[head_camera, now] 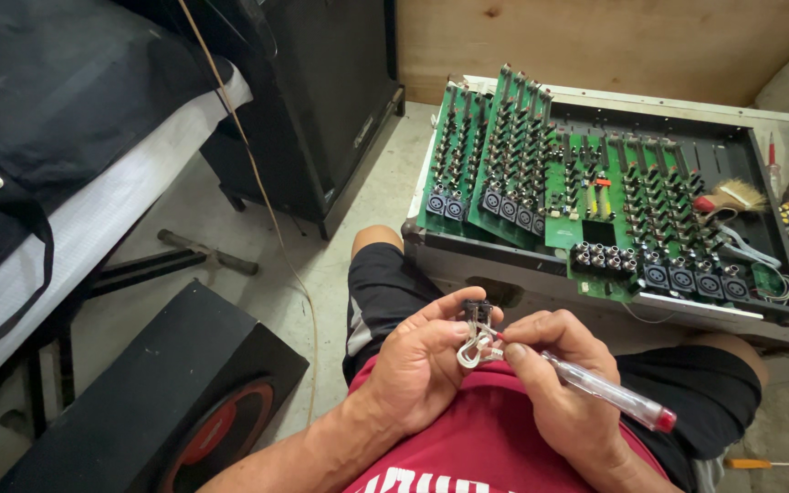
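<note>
The left hand (422, 365) pinches a small black connector (478, 313) with short white wires (475, 351) between thumb and fingertips, above the lap. The right hand (563, 383) is closed around a clear pen-like tool with a red end (609, 393), its fingertips touching the wires. Just beyond the knees stands an opened mixer chassis (678, 306) filled with green circuit boards (513, 164), with a brush (732, 196) near its right edge.

Repair workshop: opened mixer chassis (468, 260), circuit boards (513, 155)
</note>
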`<state>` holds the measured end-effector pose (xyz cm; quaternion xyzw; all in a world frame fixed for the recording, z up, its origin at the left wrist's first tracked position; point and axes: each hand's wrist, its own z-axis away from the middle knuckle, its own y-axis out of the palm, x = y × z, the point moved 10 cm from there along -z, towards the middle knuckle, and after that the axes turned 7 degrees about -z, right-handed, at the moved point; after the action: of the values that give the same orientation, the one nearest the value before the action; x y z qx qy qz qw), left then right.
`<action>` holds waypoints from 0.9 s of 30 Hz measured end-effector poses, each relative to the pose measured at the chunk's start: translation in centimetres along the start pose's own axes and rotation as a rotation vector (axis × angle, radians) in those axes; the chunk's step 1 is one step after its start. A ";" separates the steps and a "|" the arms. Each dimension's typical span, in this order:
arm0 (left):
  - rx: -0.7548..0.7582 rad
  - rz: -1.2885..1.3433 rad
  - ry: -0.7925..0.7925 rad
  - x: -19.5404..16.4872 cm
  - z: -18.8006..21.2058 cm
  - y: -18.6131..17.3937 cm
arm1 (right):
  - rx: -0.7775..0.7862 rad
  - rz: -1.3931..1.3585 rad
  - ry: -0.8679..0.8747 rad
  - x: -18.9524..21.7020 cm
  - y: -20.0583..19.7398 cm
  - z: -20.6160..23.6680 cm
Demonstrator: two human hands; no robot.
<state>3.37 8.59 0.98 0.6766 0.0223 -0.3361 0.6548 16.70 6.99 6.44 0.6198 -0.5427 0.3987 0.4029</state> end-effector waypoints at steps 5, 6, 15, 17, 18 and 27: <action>-0.018 -0.019 0.048 -0.1 0.0 -0.4 | -0.041 0.006 -0.043 0.5 -0.2 0.1; -0.013 -0.017 0.059 -0.2 0.0 -0.5 | -0.050 0.003 -0.043 0.6 -0.2 0.2; -0.014 0.018 0.028 0.1 0.0 -0.6 | 0.022 0.031 -0.050 0.9 0.3 0.1; -0.020 0.018 0.021 0.1 0.0 -0.6 | 0.023 0.034 -0.044 0.9 0.4 0.0; -0.023 0.018 0.017 0.1 0.1 -0.6 | 0.024 0.035 -0.041 0.8 0.4 0.0; -0.021 0.003 0.042 0.1 0.1 -0.9 | 0.040 0.041 -0.027 0.8 0.5 0.0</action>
<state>3.06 8.61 0.17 0.6767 0.0387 -0.3204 0.6618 16.31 6.64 7.17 0.6219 -0.5527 0.4091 0.3747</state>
